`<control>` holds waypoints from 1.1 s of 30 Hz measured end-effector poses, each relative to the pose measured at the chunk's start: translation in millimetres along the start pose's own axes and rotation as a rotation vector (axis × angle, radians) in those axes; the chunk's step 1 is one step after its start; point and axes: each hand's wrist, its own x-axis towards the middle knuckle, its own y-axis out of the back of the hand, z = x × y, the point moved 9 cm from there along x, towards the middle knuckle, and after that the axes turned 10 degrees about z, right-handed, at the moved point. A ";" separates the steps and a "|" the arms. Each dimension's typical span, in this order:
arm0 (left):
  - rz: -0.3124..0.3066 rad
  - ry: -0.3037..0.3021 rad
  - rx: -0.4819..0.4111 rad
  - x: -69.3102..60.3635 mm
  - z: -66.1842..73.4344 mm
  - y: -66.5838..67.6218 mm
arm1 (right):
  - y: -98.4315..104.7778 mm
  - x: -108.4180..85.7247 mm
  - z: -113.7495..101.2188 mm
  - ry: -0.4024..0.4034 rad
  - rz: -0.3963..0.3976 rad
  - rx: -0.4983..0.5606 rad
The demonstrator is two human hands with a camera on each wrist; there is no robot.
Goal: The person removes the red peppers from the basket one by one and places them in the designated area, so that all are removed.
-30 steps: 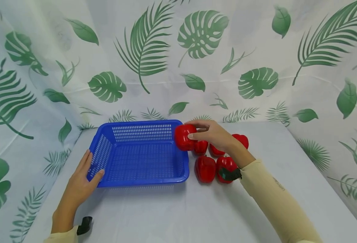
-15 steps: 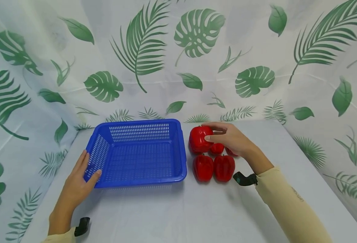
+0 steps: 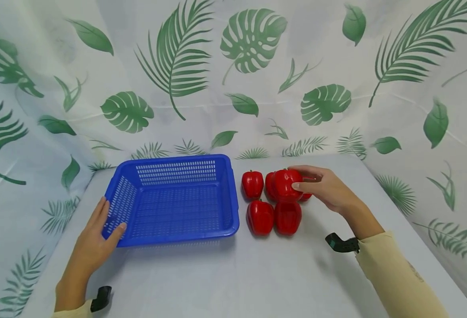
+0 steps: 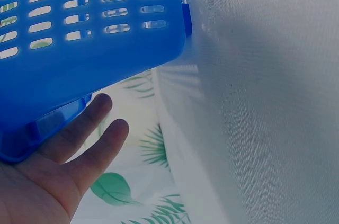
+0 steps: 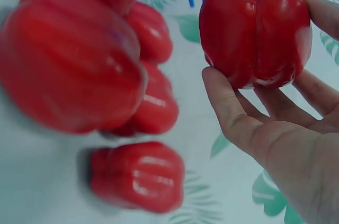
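Observation:
My right hand (image 3: 328, 189) holds a shiny red bell pepper (image 3: 285, 185) between thumb and fingers, raised over the other peppers. In the right wrist view, this pepper (image 5: 257, 30) is apart from those on the table. At the left end of a blue plastic basket (image 3: 175, 237) rests my left hand (image 3: 94, 243), its thumb near the front rim and its fingers along the outer wall. The left wrist view has two of its fingers (image 4: 98, 139) straight below the rim. Nothing lies inside the basket.
Several red bell peppers stand close together right of the basket, among them a back-left one (image 3: 252, 184), a front-left one (image 3: 260, 217) and a front-right one (image 3: 288, 219). The white table (image 3: 233, 278) meets a leaf-print curtain (image 3: 201, 119) behind.
My right hand has moved right with the bell pepper, from the basket's right rim to over the right-hand peppers. The left hand stays at the basket. The head view has shifted slightly.

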 end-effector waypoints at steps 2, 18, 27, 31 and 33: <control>-0.002 -0.001 0.003 0.1 0.1 0.0 | 7.7 -4.3 3.7 -0.003 0.016 -0.001; -0.007 -0.008 -0.013 0.4 -2.4 -0.3 | 54.2 -37.6 44.3 -0.066 0.096 -0.073; -0.004 -0.010 -0.018 -0.8 -0.7 2.0 | 64.8 -45.0 89.1 -0.118 0.110 -0.089; 0.007 -0.018 -0.039 -0.7 0.4 2.5 | 63.4 -45.7 102.3 -0.127 0.106 -0.114; 0.018 -0.023 -0.053 -0.6 1.0 2.9 | 62.2 -46.1 105.8 -0.130 0.107 -0.125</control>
